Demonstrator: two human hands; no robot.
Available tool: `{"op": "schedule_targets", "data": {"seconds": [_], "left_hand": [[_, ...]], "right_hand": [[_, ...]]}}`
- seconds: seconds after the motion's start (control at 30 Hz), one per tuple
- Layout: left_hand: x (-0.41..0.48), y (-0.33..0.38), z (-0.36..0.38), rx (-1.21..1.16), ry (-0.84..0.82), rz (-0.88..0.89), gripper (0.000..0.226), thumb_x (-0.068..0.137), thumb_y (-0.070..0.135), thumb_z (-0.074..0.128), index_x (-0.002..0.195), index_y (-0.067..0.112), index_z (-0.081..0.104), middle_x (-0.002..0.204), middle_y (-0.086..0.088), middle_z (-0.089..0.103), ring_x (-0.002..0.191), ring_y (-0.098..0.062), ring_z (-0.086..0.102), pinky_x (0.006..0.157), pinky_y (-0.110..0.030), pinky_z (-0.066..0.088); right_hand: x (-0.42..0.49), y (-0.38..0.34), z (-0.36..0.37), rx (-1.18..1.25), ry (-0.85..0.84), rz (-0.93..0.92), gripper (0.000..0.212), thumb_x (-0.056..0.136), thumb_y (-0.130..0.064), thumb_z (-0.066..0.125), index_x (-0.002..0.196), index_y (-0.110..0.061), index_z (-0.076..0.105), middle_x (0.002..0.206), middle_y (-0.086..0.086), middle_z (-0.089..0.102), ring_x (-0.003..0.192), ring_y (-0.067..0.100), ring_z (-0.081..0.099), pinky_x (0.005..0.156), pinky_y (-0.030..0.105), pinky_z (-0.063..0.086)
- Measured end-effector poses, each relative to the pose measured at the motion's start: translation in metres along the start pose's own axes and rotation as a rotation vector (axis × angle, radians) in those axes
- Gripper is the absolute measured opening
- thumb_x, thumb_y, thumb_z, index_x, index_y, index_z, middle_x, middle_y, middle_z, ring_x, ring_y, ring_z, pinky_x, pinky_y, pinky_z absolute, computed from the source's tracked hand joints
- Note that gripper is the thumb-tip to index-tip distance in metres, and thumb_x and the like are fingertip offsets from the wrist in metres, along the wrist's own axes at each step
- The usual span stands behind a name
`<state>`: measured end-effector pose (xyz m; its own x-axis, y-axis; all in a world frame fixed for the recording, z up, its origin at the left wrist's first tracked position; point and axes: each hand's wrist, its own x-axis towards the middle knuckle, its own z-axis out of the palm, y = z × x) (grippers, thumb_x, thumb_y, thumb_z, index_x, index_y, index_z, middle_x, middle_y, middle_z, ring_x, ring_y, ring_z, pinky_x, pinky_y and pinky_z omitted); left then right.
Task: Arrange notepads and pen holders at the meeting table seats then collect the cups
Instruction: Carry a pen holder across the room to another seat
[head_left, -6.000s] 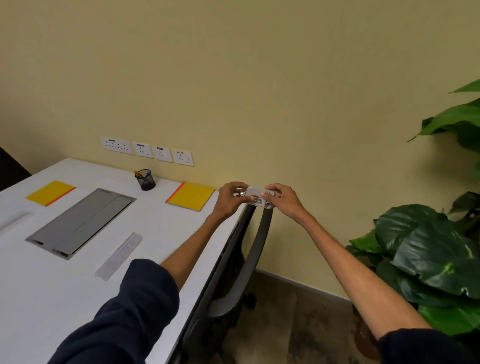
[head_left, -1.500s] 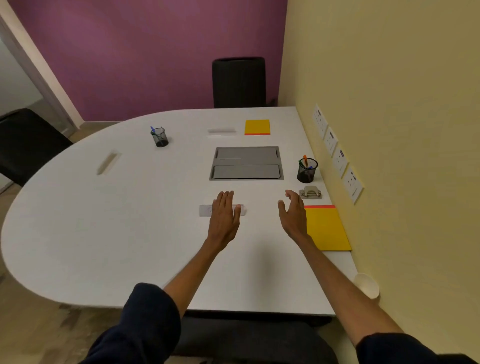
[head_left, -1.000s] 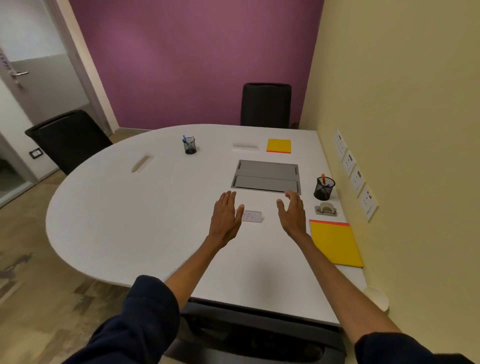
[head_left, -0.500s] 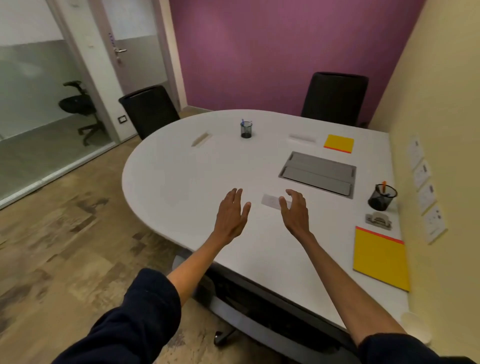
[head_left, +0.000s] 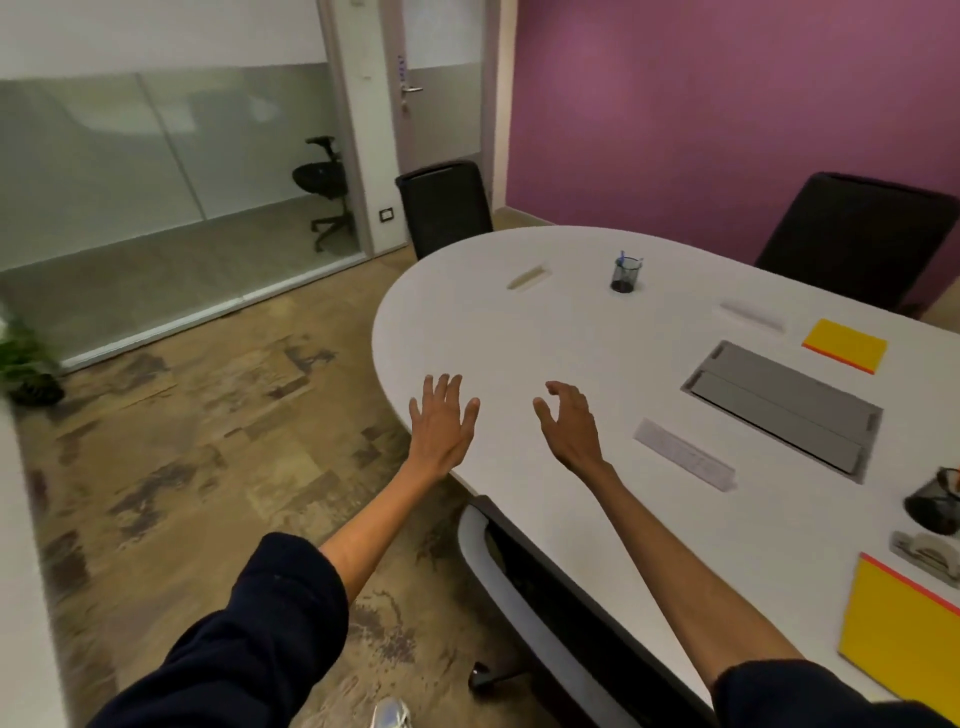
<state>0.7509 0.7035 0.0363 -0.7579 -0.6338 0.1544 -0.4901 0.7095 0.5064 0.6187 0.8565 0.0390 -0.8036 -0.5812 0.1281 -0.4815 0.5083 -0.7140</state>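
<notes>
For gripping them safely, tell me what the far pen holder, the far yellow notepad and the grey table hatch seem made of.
The far pen holder: probably dark metal mesh; pens show through its wall. The far yellow notepad: paper or card, matte, with an orange-red edge. The grey table hatch: smooth matte grey flaps, metal or plastic; cannot tell which.

One wide-angle view looks from the person's head, forward and down, with the left hand (head_left: 441, 423) and right hand (head_left: 570, 426) near mid-frame. It stands close beside the near curved edge of the white table (head_left: 519, 348), facing across it to the purple wall (head_left: 727, 104) far right and glass partition (head_left: 156, 156) far left.
</notes>
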Motion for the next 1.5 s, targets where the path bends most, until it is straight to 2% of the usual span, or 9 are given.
{"op": "schedule_targets", "data": {"seconds": [0.27,0.47,0.73,0.93,1.27,1.37,1.5], "left_hand": [[0.047,-0.094,-0.052,-0.028,0.059,-0.134,0.058,0.103,0.045,0.027,0.152,0.014,0.026,0.161,-0.007,0.022,0.152,-0.030,0.005,0.121,-0.058,0.009],[0.081,-0.183,-0.101,-0.004,0.119,-0.174,0.059,0.103,0.047,0.026,0.153,0.016,0.024,0.162,-0.006,0.019,0.152,-0.025,-0.001,0.121,-0.057,0.007],[0.098,-0.287,-0.140,0.011,0.148,-0.304,0.061,0.103,0.048,0.026,0.155,0.016,0.020,0.163,-0.005,0.016,0.152,-0.022,0.003,0.121,-0.056,0.013],[0.121,-0.354,-0.150,0.009,0.137,-0.414,0.062,0.103,0.048,0.025,0.156,0.016,0.017,0.164,-0.005,0.011,0.153,-0.021,0.000,0.122,-0.054,0.008],[0.242,-0.464,-0.185,0.019,0.194,-0.461,0.061,0.104,0.044,0.027,0.155,0.012,0.018,0.164,-0.011,0.010,0.152,-0.024,0.008,0.124,-0.044,0.013],[0.291,-0.493,-0.200,0.026,0.205,-0.461,0.062,0.104,0.043,0.028,0.155,0.010,0.015,0.164,-0.011,0.005,0.152,-0.024,0.004,0.125,-0.040,0.010],[0.344,-0.522,-0.208,0.040,0.234,-0.463,0.062,0.104,0.044,0.027,0.155,0.010,0.016,0.164,-0.010,0.002,0.152,-0.023,-0.005,0.125,-0.043,0.008]], "right_hand": [[0.064,-0.078,0.096,0.019,-0.110,-0.071,0.042,0.102,-0.036,0.044,0.138,-0.016,0.046,0.143,0.003,0.048,0.135,0.021,0.042,0.113,0.045,0.036],[0.102,-0.148,0.177,0.040,-0.183,-0.144,0.042,0.102,-0.038,0.043,0.139,-0.018,0.046,0.147,0.002,0.045,0.137,0.021,0.039,0.114,0.046,0.034],[0.134,-0.218,0.269,0.021,-0.318,-0.199,0.049,0.102,-0.044,0.039,0.145,-0.021,0.039,0.154,0.003,0.036,0.142,0.022,0.034,0.118,0.047,0.029],[0.175,-0.255,0.334,-0.007,-0.380,-0.261,0.049,0.102,-0.042,0.041,0.145,-0.017,0.041,0.153,0.006,0.038,0.142,0.023,0.034,0.117,0.040,0.028],[0.304,-0.324,0.451,0.016,-0.454,-0.337,0.055,0.103,-0.041,0.038,0.150,-0.012,0.034,0.155,0.011,0.035,0.145,0.024,0.029,0.119,0.043,0.027],[0.351,-0.346,0.478,0.034,-0.471,-0.336,0.056,0.103,-0.041,0.037,0.151,-0.012,0.033,0.156,0.011,0.033,0.146,0.024,0.027,0.120,0.043,0.025],[0.409,-0.366,0.506,0.018,-0.480,-0.342,0.057,0.104,-0.042,0.034,0.152,-0.012,0.031,0.158,0.011,0.030,0.147,0.024,0.025,0.120,0.043,0.024]]}}
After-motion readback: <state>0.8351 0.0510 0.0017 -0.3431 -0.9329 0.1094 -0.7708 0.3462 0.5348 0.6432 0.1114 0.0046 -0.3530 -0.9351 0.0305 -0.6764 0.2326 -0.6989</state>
